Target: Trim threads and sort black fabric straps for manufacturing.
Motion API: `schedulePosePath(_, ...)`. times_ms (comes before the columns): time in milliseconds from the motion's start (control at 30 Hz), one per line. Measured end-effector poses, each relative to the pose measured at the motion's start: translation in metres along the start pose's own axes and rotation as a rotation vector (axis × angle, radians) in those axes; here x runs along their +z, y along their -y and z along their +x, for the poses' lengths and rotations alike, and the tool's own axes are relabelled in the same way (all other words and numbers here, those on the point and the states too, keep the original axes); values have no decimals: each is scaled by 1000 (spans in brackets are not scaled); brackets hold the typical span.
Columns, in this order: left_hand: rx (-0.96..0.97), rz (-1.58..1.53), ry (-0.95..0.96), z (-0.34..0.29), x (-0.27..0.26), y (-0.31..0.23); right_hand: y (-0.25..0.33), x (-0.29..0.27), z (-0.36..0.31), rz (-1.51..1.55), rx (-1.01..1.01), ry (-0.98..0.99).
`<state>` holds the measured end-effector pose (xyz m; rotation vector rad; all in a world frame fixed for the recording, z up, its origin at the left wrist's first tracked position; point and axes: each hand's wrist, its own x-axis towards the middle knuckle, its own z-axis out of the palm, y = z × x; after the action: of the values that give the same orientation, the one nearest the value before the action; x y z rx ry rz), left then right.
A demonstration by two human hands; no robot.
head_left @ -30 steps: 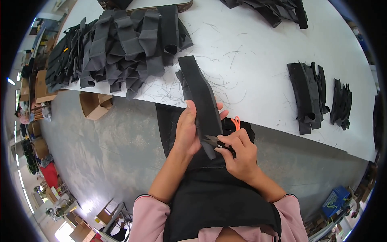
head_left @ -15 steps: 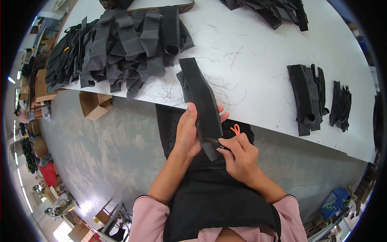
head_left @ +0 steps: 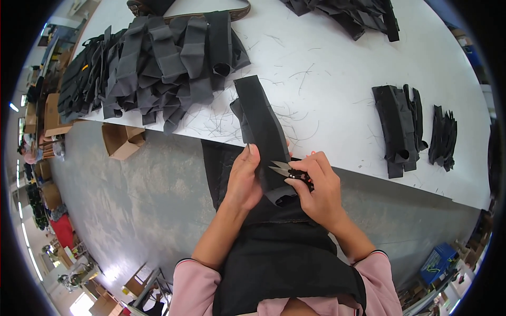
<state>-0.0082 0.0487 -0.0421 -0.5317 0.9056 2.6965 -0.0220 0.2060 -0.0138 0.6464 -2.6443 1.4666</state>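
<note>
My left hand [head_left: 244, 177] is closed round a black fabric strip [head_left: 261, 124], thumb along its left edge and fingertips showing past its right edge. The strip seems folded in layers; its far end reaches over the table edge, and its near end curls open above my lap. In my right hand [head_left: 319, 184] is a pair of thread snips [head_left: 287, 169] with black grips. Their two pointed blades stand apart over the strip's lower part; whether they touch the cloth I cannot tell. An orange-red loop shows in small part behind my right fingers.
On the white table [head_left: 337, 113] a large heap of dark fabric strips [head_left: 158, 58] lies at left. Smaller bundles [head_left: 395, 129] are at right, another pile [head_left: 350, 16] at the far side. Loose thread ends [head_left: 221, 124] litter the surface. A cardboard box [head_left: 122, 141] stands on the floor at left.
The snips have moved up from the strip's near end, and their blades now show spread apart. The orange loop is mostly hidden. The strip's near end has curled open.
</note>
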Motion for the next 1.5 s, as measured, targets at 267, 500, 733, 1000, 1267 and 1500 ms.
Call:
schedulePosePath(267, -8, -21, -46, -3, -8, 6, -3, 7, 0, -43, -56, -39)
schedulePosePath(500, -37, -29, -41, -4, -5, 5, -2, 2, -3, -37, -115, -132)
schedulePosePath(733, -5, 95, -129, -6, -5, -8, -11, -12, -15, 26, 148, -128)
schedulePosePath(1000, -45, 29, -151, -5, -3, -10, -16, -8, -17, 171, 213, -87)
schedulePosePath(1267, -55, 37, -186, -7, -5, -6, -15, -10, -22, 173, 156, -63)
schedulePosePath(1500, -47, 129, -194, -8, -8, -3, -16, -9, -18, 92, 63, -85)
